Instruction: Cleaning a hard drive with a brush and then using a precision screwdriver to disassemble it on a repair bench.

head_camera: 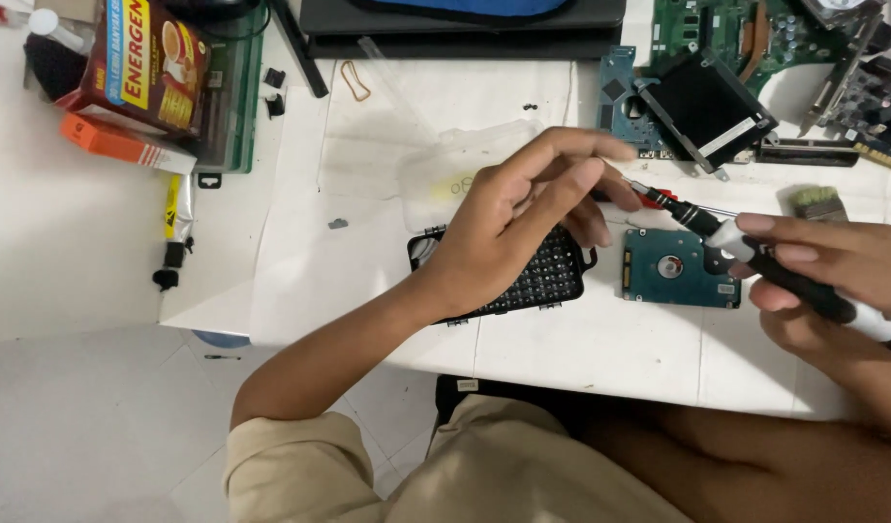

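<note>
I see my right hand [828, 266] closed around a black and white screwdriver [794, 276], fingers wrapped on the handle, the shaft pointing left and slightly far. My left hand [518, 218] reaches in from the near left, its fingers [600, 174] curled and pinched at the screwdriver's tip, where a small red piece [652, 197] shows; I cannot tell whether they actually grip the bit or only touch it. Under that hand lies a black bit case [547, 281], its rows of bits showing, flat on the white worktop [600, 349]. Just right of the case, beneath the screwdriver shaft, sits a hard drive [680, 271] with its teal circuit board facing up. Farther back on the right there is a black drive caddy [705, 107] resting on a blue board, with green circuit boards [717, 29] beyond it. A small brush [818, 203] lies just far of my right hand. A clear plastic bag [445, 165] sits far of the bit case. On the far left stand a brown drink box [145, 63] and an orange box [116, 140], and a rubber band [355, 80] lies near the far edge
</note>
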